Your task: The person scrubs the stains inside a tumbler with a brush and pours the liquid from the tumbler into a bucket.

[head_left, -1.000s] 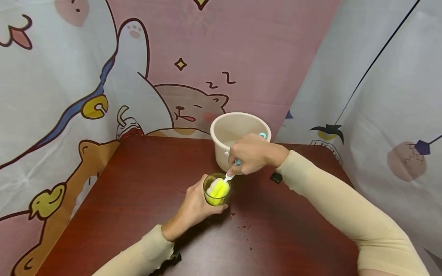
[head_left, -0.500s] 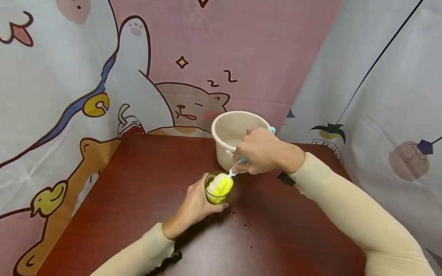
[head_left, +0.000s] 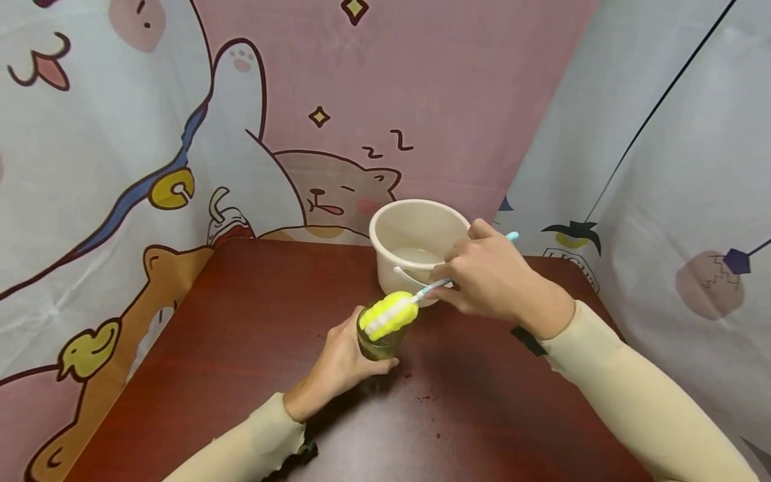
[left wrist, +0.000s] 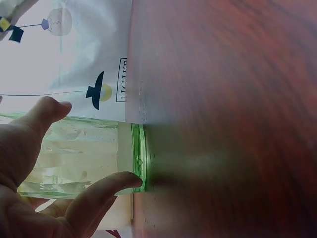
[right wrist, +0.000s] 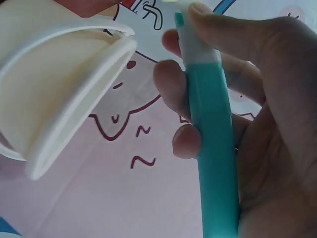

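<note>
My left hand (head_left: pixel 340 358) grips a green-tinted glass (head_left: pixel 381 347) that stands upright on the table; in the left wrist view, thumb and fingers curl round the glass (left wrist: pixel 79 153) near its base. My right hand (head_left: pixel 490 271) holds a sponge cup brush (head_left: pixel 390 314) by its handle. The brush's yellow-and-white sponge head lies slanted across the mouth of the glass, mostly above the rim. In the right wrist view, the turquoise handle (right wrist: pixel 213 129) runs along the palm with fingers and thumb wrapped about it.
A cream bucket (head_left: pixel 385 261) with a white carrying handle stands just behind the glass, some liquid inside. Small wet drops (head_left: pixel 425 398) dot the dark red-brown table (head_left: pixel 271 301). Printed cartoon cloth (head_left: pixel 452 100) hangs around the back and sides.
My right hand has moved right, drawing the sponge head up out of the glass and tipping the brush flatter. My left hand stays on the glass.
</note>
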`<act>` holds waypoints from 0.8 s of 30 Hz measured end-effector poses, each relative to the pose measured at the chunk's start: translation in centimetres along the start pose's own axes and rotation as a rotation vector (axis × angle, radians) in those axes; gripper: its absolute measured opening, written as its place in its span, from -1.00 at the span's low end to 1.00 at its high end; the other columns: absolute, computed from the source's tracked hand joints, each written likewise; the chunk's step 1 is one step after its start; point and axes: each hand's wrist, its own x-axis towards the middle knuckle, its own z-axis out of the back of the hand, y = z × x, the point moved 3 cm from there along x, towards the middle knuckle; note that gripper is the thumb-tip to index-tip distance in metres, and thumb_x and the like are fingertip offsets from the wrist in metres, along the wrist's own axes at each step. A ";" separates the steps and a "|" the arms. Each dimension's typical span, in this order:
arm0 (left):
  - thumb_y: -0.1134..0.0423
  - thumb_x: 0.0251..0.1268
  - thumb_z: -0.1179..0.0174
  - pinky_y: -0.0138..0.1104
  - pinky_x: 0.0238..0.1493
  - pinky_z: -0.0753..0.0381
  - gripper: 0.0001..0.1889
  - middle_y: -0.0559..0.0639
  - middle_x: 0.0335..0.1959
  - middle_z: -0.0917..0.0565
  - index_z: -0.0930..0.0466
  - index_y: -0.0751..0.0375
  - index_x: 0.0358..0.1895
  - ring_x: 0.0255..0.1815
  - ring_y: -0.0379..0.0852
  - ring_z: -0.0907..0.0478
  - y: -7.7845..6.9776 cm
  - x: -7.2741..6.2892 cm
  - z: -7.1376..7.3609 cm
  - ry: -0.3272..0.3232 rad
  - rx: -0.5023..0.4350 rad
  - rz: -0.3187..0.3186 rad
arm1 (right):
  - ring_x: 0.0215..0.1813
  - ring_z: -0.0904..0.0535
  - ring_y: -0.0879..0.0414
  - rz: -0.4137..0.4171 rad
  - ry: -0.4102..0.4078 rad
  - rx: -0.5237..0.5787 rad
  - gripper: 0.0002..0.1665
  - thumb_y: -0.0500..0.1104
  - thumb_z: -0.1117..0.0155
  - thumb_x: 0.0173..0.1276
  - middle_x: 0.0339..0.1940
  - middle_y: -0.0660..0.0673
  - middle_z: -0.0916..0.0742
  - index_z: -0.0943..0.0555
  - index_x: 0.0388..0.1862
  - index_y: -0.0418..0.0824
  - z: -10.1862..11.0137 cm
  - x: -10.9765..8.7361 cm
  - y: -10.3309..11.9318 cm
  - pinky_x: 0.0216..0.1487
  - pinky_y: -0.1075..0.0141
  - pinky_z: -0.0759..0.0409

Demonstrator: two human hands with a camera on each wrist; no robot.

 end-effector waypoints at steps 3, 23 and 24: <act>0.00 -0.09 -0.92 -0.14 0.08 -0.88 -0.12 -0.10 0.01 -0.87 -0.55 0.00 0.29 0.01 -0.09 -0.87 0.0 0.0 0.0 -0.004 0.003 -0.010 | -0.29 -0.70 0.05 -0.042 -0.020 0.022 -0.70 0.23 -0.85 0.28 -0.40 0.10 -0.85 -0.99 -0.10 0.18 -0.3 -1.3 0.1 0.10 0.00 -0.43; 0.05 -0.11 -0.93 -0.14 0.21 -0.86 -0.04 -0.11 0.13 -0.87 -0.56 -0.05 0.42 0.11 -0.11 -0.86 0.0 -0.1 0.0 0.009 -0.048 0.017 | -0.21 -0.57 0.15 -0.256 -0.140 0.297 -0.59 0.09 -0.94 0.16 -0.25 0.14 -0.88 -0.98 -0.04 0.10 -3.7 -6.7 0.7 0.04 0.10 -0.43; 0.05 -0.10 -0.93 -0.14 0.21 -0.87 -0.05 -0.11 0.13 -0.87 -0.55 -0.05 0.40 0.11 -0.11 -0.86 0.0 -0.1 0.0 0.009 -0.047 0.017 | -0.22 -0.57 0.17 -0.264 -0.139 0.309 -0.60 0.08 -0.94 0.17 -0.25 0.16 -0.88 -0.98 -0.03 0.11 -3.9 -6.9 0.7 0.03 0.11 -0.42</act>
